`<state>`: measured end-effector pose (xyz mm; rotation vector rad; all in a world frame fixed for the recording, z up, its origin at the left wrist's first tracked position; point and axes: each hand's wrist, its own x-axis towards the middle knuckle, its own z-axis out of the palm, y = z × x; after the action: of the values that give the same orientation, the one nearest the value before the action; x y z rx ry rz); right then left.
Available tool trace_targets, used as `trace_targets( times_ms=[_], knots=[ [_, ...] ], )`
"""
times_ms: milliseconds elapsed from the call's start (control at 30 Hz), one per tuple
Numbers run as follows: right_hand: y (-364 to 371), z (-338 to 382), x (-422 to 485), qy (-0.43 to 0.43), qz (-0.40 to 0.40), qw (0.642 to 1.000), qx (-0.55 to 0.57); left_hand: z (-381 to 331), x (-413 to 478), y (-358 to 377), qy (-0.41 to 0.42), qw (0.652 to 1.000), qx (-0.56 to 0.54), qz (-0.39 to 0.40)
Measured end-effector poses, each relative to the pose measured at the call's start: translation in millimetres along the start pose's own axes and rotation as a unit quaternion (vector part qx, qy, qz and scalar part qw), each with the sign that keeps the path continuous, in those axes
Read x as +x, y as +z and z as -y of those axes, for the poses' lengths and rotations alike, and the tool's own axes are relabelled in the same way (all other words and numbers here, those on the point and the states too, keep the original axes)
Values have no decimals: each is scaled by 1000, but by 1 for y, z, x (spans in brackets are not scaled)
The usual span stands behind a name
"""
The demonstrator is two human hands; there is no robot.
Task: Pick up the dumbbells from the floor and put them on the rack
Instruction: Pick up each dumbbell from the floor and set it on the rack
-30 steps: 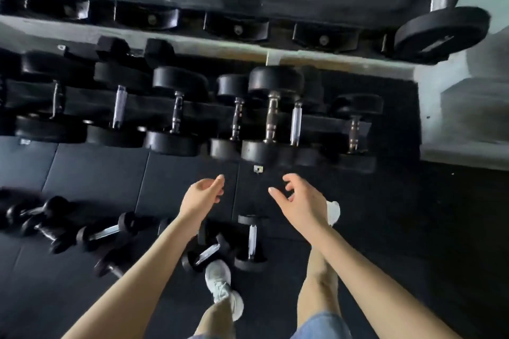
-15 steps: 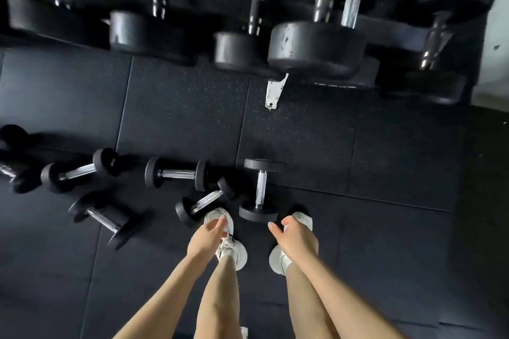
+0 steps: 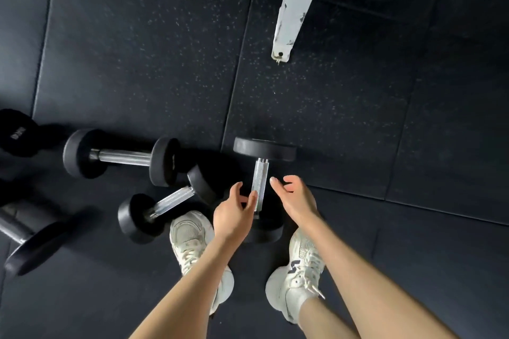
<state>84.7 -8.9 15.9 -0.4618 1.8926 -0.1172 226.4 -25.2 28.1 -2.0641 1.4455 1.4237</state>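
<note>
Reaching for a pick-up is judged to be the step in hand. Both hands are seen low over the nearest dumbbell (image 3: 260,184), which lies on the floor (image 3: 143,57) just ahead of the shoes (image 3: 190,236), its knurled handle pointing away from the person. The left hand (image 3: 234,213) is held at the left side of the handle, thumb and fingers apart in a loose curl. One fingertip lies at or against the metal, and whether contact is made cannot be told. The right hand (image 3: 296,198) is held just right of the handle, fingers relaxed, nothing gripped. The dumbbell's near head is largely hidden beneath the hands.

A slanted dumbbell (image 3: 168,202) is seen just beside the target, a level dumbbell (image 3: 121,156) beyond it, and further weights at the left edge. Of the rack, only a pale foot (image 3: 297,5) is seen at the top, well apart from the hands.

Much of the task is judged to be left, since several dumbbells remain on the floor and none is held. For the next move, the fingers would need to be wrapped round the middle of the handle so that the load is balanced. It would then need to be lifted straight up, clear of the slanted dumbbell's head. A firm grip is called for, as a slip would land near the shoes.
</note>
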Motion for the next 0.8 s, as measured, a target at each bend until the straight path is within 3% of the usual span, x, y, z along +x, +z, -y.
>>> trace_targets(
  times_ms=[200, 300, 433, 800],
  knots=[
    [41, -7, 66, 11, 45, 987, 156, 18, 55, 33, -12, 994, 53, 91],
    [56, -5, 86, 25, 59, 973, 224, 19, 67, 45, -24, 990, 24, 139],
    [67, -2, 92, 36, 69, 959, 271, 24, 72, 51, -48, 990, 11, 134],
    [32, 19, 4, 87, 41, 956, 278, 1, -8, 6, -23, 986, -29, 160]
  ],
)
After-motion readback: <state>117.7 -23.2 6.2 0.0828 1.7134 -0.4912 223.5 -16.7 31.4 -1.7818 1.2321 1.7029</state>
